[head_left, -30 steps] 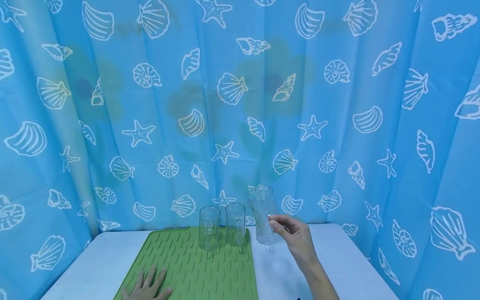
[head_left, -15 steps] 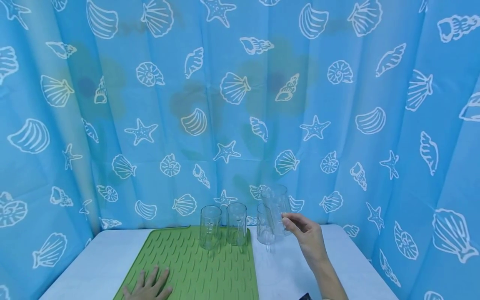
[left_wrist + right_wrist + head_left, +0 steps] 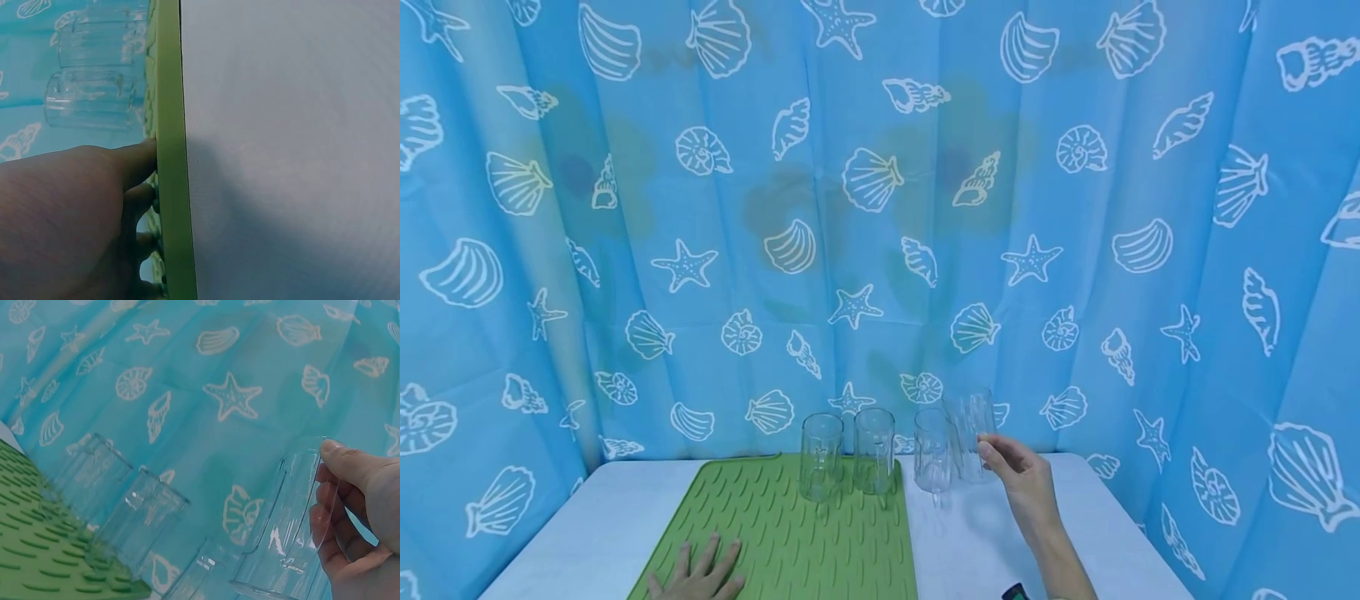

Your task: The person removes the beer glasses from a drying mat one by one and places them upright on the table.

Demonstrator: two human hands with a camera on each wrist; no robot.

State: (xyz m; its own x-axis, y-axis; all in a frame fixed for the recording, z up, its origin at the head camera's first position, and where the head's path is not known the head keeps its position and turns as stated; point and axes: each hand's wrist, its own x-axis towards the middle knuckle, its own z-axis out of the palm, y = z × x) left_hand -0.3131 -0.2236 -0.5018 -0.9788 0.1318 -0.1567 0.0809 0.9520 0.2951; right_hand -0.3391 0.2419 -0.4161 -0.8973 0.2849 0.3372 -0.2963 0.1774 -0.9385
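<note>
My right hand (image 3: 1028,483) grips a clear glass mug (image 3: 967,433) by its side near the back right of the table. The mug leans a little to the left; whether its base touches the table I cannot tell. In the right wrist view, my thumb and curled fingers are at the right side of this mug (image 3: 278,519). Just left of it, another glass mug (image 3: 932,450) stands on the white table. Two more glass mugs, a left one (image 3: 822,458) and a right one (image 3: 874,450), stand upright on the green mat (image 3: 760,533). My left hand (image 3: 696,575) rests spread on the mat's front left.
A blue curtain (image 3: 880,250) with white shells and starfish hangs behind and beside the white table (image 3: 1105,533). A small dark object (image 3: 1015,592) shows at the bottom edge beside my right forearm. The mat's raised ridges cover its surface.
My right hand has carried its mug rightward and then lower, away from the mug standing on the table, which now shows separately. My left hand has stayed on the mat.
</note>
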